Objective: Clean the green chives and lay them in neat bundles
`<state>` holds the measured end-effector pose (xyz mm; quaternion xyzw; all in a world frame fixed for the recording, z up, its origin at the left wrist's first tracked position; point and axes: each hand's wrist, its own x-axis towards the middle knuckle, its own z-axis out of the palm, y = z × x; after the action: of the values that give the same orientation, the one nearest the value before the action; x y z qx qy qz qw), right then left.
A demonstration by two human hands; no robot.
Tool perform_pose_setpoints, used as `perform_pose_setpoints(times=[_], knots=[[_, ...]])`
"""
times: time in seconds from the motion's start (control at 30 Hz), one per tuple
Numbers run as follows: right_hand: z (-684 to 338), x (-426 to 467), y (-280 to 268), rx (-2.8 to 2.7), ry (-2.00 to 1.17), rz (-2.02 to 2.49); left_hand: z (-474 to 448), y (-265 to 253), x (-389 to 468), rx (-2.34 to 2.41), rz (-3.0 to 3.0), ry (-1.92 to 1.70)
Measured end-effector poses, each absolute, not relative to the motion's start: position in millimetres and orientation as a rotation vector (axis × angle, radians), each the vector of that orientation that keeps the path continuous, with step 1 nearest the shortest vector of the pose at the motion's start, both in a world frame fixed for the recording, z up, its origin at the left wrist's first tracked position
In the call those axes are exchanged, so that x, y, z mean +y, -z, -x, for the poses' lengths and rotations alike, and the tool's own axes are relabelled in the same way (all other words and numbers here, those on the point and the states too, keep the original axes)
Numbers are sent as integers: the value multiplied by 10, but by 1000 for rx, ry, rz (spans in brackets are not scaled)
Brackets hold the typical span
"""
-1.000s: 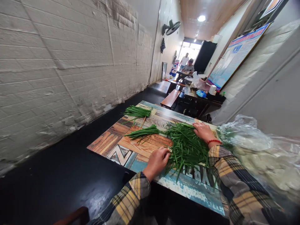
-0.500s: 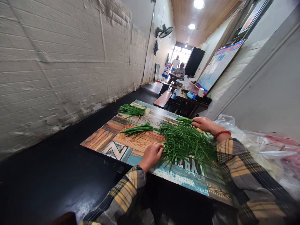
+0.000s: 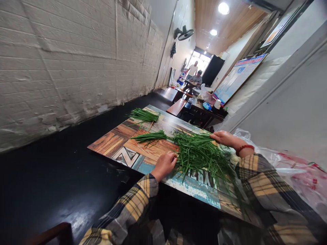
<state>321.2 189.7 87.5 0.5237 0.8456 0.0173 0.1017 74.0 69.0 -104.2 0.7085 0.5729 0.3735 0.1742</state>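
Observation:
A loose pile of garlic chives [image 3: 204, 153] lies on the right half of the patterned table [image 3: 120, 136]. At the pile's far right edge my right hand [image 3: 224, 139], with a red bead bracelet at the wrist, is closed on a bunch of the chives. My left hand [image 3: 165, 165] rests at the pile's left edge with its fingers curled together; what they hold, if anything, is hidden. Two neater bundles lie to the left: a nearer chive bundle [image 3: 151, 136] and a farther chive bundle [image 3: 144, 115], their stalks roughly lined up.
Clear plastic bags [image 3: 293, 166] sit beside the table at the right. A white brick-patterned wall [image 3: 76, 68] runs along the left. Farther back stand a bench [image 3: 176, 107] and a cluttered table [image 3: 201, 110], with two people near the bright doorway.
My right hand has shifted slightly with the chives in it, and the stalks under it now lie flatter over the pile. My left hand stays almost in place. The view has tilted a little.

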Motion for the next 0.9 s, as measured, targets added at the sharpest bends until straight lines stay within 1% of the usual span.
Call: perform_pose_setpoints(times=[0.17,0.37,0.53,0.63,0.73,0.8,0.9], knots=[[-3269,1831,-838,2556,-30,-1588,-737,1052,691,1626,-1992,-1070],[-3341,1718,-924,2686,104,-1548,-727,1081,735,1560,-1887,-1153],[-3345,1594,-966,2759,240,-1492,-625,1041,839,1301,-1563,-1327],[-3314,1514,-953,2787,404,-1473,-514,789,895,1212,-1389,-1410],[-3254,1442,-944,2794,596,-1474,-442,339,953,1151,-1403,-1447],[-3202,1409,-952,2797,650,-1466,-458,5,990,1151,-1565,-1423],[-3127,1406,-964,2869,590,-1404,-596,-387,1022,1171,-2027,-1275]])
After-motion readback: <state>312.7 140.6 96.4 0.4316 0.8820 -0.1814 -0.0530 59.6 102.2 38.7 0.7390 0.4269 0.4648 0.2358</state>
